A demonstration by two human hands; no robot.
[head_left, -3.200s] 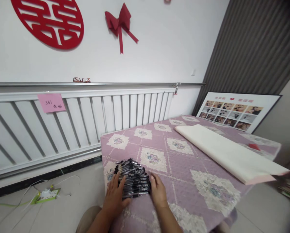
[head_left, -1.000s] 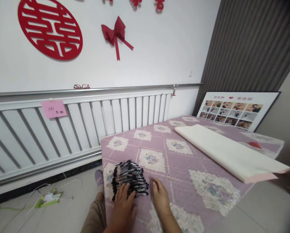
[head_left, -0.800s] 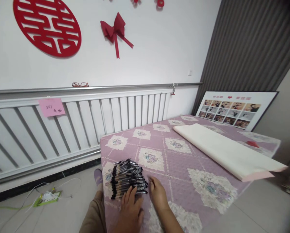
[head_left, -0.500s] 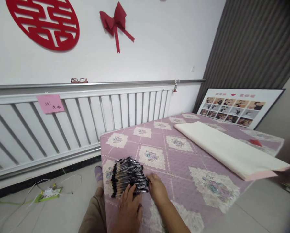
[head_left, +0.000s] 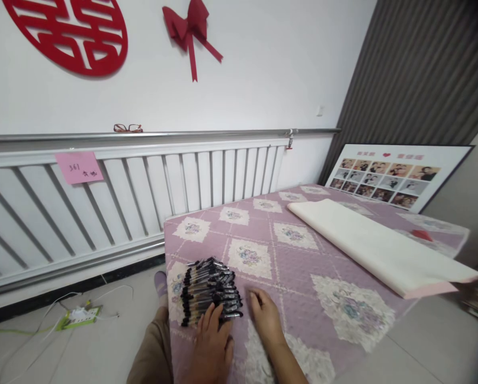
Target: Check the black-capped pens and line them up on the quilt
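A pile of black pens [head_left: 210, 290] with clear barrels lies at the near left corner of the purple flowered bed cover [head_left: 287, 272]. The pens are laid side by side, roughly level, some at the far end crossing over others. My left hand [head_left: 213, 338] rests at the near side of the pile, fingers spread and their tips on the nearest pens. Just right of the pen ends, my right hand [head_left: 266, 317] lies on the cover, loosely curved with nothing seen in it. A small gap separates it from the pens.
A folded cream sheet [head_left: 367, 245] lies on the right of the cover, with a photo board [head_left: 391, 176] behind it. A white radiator [head_left: 135, 197] runs along the wall, bearing a pink note [head_left: 79, 167]. A power strip [head_left: 81, 316] with cables is on the floor.
My right hand has drawn slightly right, away from the pen ends it was against. My left hand stays on the near pens. The view has shifted slightly.
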